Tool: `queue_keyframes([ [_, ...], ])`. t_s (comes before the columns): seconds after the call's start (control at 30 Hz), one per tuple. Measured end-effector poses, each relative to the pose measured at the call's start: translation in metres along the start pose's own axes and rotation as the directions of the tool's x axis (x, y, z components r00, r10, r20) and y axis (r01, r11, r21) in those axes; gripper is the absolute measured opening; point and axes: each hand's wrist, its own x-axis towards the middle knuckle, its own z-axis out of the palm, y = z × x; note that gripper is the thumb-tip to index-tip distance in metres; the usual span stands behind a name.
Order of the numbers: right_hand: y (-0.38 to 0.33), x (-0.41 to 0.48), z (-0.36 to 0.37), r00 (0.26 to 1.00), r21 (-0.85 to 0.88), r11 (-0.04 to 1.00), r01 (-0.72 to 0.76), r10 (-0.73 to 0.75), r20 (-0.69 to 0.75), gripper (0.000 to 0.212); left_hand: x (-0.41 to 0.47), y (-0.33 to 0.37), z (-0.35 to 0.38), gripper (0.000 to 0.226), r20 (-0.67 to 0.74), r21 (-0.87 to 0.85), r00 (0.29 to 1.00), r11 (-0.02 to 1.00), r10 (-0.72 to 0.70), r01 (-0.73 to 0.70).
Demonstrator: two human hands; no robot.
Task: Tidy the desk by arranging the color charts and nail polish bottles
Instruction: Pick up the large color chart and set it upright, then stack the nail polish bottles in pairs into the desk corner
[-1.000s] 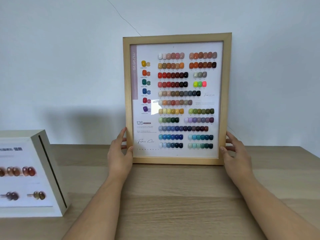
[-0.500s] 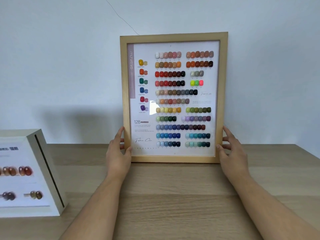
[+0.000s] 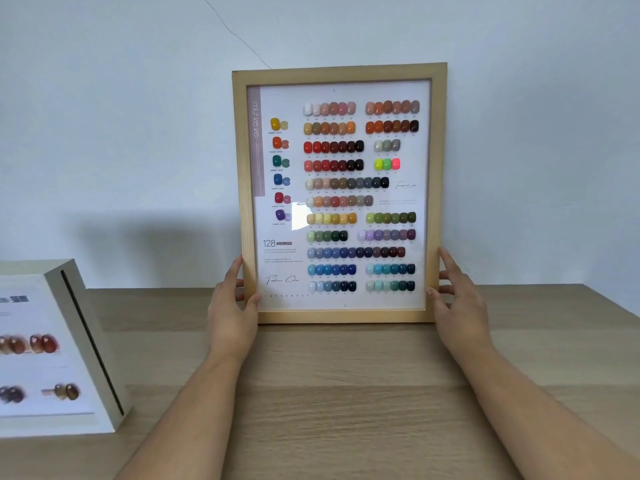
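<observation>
A wooden-framed color chart (image 3: pixel 341 72) with rows of nail color swatches stands upright on the desk, its bottom edge on the wood and its back close to the wall. My left hand (image 3: pixel 230 315) holds its lower left edge, thumb on the front and fingers round the side. My right hand (image 3: pixel 459 306) holds the lower right edge the same way, index finger stretched up along the frame. A second color chart in a white box frame (image 3: pixel 74 327) lies tilted at the left edge, partly cut off. No nail polish bottles are in view.
The wooden desk (image 3: pixel 346 393) runs from the wall toward me. A pale wall (image 3: pixel 121 133) stands right behind the chart, with a thin crack line above it. The desk's right corner (image 3: pixel 609 306) shows at the far right.
The framed chart stays upright between both hands, which keep their places on its lower edges. It has shifted only slightly to the left in the view.
</observation>
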Motion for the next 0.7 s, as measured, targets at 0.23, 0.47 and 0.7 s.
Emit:
queue_keyframes([
  [0.23,-0.006,-0.012,-0.005,1.0,-0.012,1.0,0.023,-0.023,0.004,0.069,-0.01,0.004,-0.003,0.074,0.01,0.009,1.0,1.0,-0.022,0.022],
  [0.47,-0.024,-0.057,-0.034,0.998,0.057,0.998,-0.003,0.006,-0.058,0.024,-0.053,0.033,-0.016,0.054,-0.056,-0.033,0.996,0.996,0.075,-0.077],
  [0.7,-0.065,-0.121,-0.106,0.998,-0.002,0.999,0.053,-0.053,-0.016,0.009,-0.126,0.107,-0.012,0.041,0.172,-0.152,0.949,0.959,0.266,-0.241],
])
